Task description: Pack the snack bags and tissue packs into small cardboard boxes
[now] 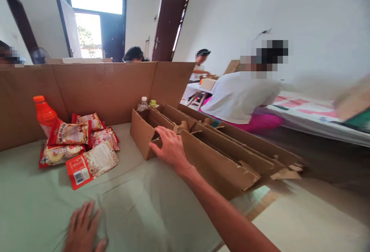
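My right hand reaches forward and rests on the near end of a stack of flattened cardboard boxes, its fingers curled over the top edge of the front sheet. My left hand lies flat with fingers spread on the pale green cloth at the bottom of the view, holding nothing. To the left sit several red snack packets and an orange drink bottle.
A tall cardboard wall stands behind the cloth. A clear water bottle stands behind the box stack. A person in a white top sits to the right by a mattress. Other people sit further back near open doors.
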A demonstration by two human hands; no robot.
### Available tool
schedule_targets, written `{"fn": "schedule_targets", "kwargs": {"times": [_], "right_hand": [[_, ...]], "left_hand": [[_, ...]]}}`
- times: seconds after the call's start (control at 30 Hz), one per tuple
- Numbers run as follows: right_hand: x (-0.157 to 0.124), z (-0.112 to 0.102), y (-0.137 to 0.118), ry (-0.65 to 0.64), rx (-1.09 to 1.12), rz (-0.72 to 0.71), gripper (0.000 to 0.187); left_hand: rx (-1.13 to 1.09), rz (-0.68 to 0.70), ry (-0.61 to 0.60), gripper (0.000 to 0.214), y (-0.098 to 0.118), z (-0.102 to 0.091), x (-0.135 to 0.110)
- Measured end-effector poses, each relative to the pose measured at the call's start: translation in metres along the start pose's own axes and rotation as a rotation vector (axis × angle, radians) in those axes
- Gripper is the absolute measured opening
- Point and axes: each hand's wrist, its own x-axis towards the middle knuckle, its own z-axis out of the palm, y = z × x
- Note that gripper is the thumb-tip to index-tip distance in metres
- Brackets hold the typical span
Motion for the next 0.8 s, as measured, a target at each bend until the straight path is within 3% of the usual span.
{"fn": "schedule_targets", "kwargs": {"times": [0.1, 0.2, 0.33, 0.4, 0.47, 0.53, 0.6, 0.67, 0.73, 0.8], "right_hand": [[0.024, 0.018, -0.002, -0.116, -0.063, 0.107, 0.039], [0.023, 0.016, -0.006, -0.190, -0.027, 0.103, 0.026], [-0.029, -0.033, 0.011, -0.281, 0.076, -0.008, 0.037], [-0.066, -0.063, 0.024, -0.313, 0.318, -0.172, 0.034], [-0.101, -0.088, 0.031, -0.325, 0.501, -0.290, 0.025], [-0.131, -0.104, 0.029, -0.275, 0.553, -0.298, 0.017], [-0.155, -0.110, 0.023, -0.180, 0.506, -0.184, 0.025], [-0.175, -0.108, 0.017, -0.126, 0.464, -0.012, 0.053], [-0.192, -0.101, 0.012, -0.142, 0.513, 0.184, 0.074], [-0.209, -0.087, 0.011, -0.196, 0.609, 0.397, 0.077]], "left_hand": [[-0.248, -0.035, -0.203, 0.067, 0.049, -0.011, 0.029], [-0.511, -0.145, -0.312, 0.066, 0.076, -0.018, 0.049], [-0.816, -0.353, -0.131, 0.072, 0.067, -0.023, 0.043], [-0.903, -0.426, -0.005, 0.080, 0.055, -0.030, 0.031], [-0.957, -0.445, 0.076, 0.089, 0.046, -0.040, 0.020], [-1.000, -0.404, 0.100, 0.098, 0.044, -0.050, 0.014], [-1.035, -0.331, 0.084, 0.106, 0.048, -0.054, 0.013], [-1.074, -0.265, 0.046, 0.113, 0.057, -0.052, 0.016], [-1.122, -0.254, 0.017, 0.115, 0.068, -0.045, 0.024], [-1.184, -0.283, 0.018, 0.113, 0.079, -0.038, 0.035]]}}
